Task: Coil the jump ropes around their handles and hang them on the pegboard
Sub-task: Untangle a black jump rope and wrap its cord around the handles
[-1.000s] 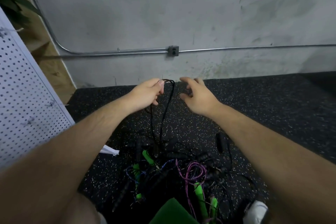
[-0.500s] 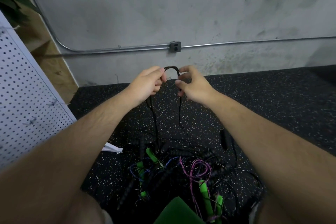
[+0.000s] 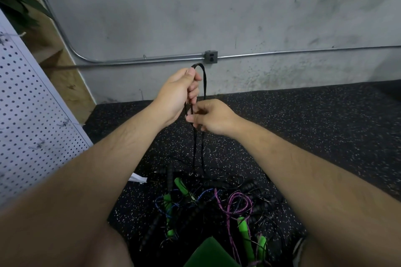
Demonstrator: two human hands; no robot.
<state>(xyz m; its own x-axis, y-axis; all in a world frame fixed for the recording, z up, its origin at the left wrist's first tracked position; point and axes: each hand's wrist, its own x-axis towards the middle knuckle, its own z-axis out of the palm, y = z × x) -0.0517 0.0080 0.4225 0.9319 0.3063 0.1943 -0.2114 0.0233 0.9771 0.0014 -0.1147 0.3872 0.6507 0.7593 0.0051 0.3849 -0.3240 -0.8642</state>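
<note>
Your left hand (image 3: 178, 95) lifts higher, gripping the black rope (image 3: 204, 81); your right hand (image 3: 213, 118) drops beneath, pinching both strands. Speckled floor (image 3: 303, 119) below, concrete wall (image 3: 238, 13) beyond.

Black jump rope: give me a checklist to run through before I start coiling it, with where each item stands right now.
1. Left hand grips the top bend of the black jump rope: ok.
2. Right hand pinches the strands lower down: ok.
3. Rope lifted free of the tangled rope pile: not ok, both strands run down into it.
4. Which black handles in the pile belong to this rope: cannot tell.
5. Pegboard in view at the left, with a bare hook: ok.
</note>
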